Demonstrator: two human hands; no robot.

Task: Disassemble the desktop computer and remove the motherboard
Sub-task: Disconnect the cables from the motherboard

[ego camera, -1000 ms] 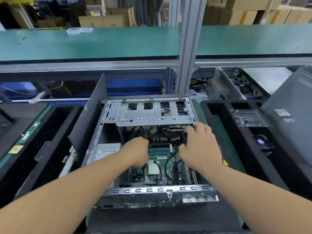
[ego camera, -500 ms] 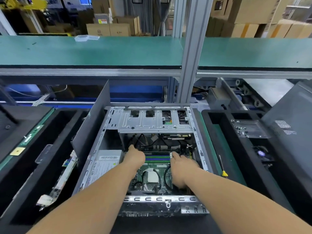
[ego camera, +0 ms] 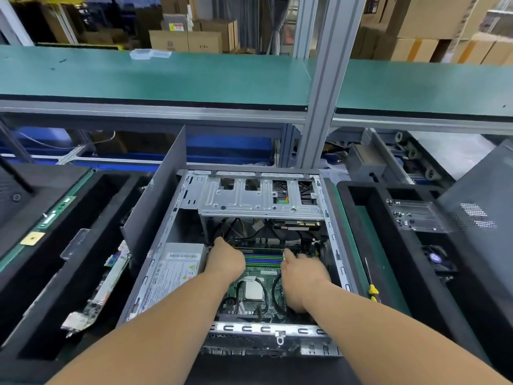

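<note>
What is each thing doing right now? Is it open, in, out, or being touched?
Grey metal computer case: open, side panel off.
Green motherboard: inside the case, not removed.
Blue and green memory slots: between both hands.
Left hand: at the slots' left end; grip unclear.
Right hand: at their right end; grip unclear.
Yellow-handled screwdriver: lying untouched right of the case.

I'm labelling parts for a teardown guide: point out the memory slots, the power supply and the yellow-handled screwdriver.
memory slots (ego camera: pixel 263 259), head view, middle of the coloured strips
power supply (ego camera: pixel 177 266), head view, its labelled top face
yellow-handled screwdriver (ego camera: pixel 372 290), head view, on the yellow handle
</note>
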